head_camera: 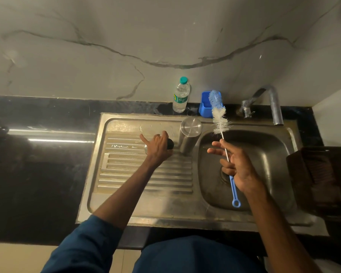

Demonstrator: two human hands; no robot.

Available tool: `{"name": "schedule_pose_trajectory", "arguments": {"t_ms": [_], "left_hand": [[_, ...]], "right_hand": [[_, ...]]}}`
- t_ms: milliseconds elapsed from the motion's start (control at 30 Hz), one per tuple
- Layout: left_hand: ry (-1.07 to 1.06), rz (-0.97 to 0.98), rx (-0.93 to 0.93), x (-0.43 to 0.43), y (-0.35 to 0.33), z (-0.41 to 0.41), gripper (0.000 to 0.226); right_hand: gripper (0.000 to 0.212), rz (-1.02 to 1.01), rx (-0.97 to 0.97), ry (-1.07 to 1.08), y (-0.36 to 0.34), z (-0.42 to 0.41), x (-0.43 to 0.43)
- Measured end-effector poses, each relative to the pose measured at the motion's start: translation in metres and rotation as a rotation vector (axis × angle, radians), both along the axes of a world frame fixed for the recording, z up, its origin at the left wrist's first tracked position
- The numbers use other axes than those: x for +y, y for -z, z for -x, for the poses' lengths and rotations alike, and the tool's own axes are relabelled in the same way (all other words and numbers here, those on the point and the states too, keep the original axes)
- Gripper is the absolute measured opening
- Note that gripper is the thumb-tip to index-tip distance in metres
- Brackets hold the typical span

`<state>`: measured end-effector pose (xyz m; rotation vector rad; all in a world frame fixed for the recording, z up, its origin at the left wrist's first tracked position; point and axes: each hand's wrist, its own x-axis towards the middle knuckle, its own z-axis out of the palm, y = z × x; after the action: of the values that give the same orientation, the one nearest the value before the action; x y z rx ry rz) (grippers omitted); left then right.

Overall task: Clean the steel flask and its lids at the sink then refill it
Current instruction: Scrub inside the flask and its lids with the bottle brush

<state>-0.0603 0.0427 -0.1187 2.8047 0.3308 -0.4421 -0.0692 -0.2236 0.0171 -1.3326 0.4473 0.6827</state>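
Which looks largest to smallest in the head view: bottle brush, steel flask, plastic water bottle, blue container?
1. bottle brush, by far the longest.
2. steel flask and plastic water bottle: about alike; the flask stands nearer the camera, so I do not rank them.
3. blue container, partly hidden by the brush.

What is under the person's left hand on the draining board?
A black lid peeks out at one side of the left hand, a steel rim at the other. The hand covers the rest.
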Motion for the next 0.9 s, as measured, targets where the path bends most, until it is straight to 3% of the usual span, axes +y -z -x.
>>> {"name": "schedule_pose_trajectory", "arguments": {"t_ms": [567, 700, 800, 900], "left_hand": [[0.028, -0.002, 0.024, 0.018, 0.007, 0.002, 0.094], [-0.036, -0.132, 0.058, 0.028, 0.009, 0.015, 0.071], [-0.112, -0.066, -0.024, 0.030, 0.013, 0.027, 0.039], [-0.162, 0.002, -0.072, 0.027, 0.010, 0.036, 0.036]], "right_hand": [[0.041, 0.009, -0.006, -0.017, 0.006, 0.005, -0.002], [0.040, 0.019, -0.011, -0.011, 0.007, 0.006, -0.004], [0.040, 0.023, -0.015, -0.003, 0.007, 0.008, -0.005], [0.040, 0.046, -0.035, -0.004, 0.006, 0.009, -0.007]]}}
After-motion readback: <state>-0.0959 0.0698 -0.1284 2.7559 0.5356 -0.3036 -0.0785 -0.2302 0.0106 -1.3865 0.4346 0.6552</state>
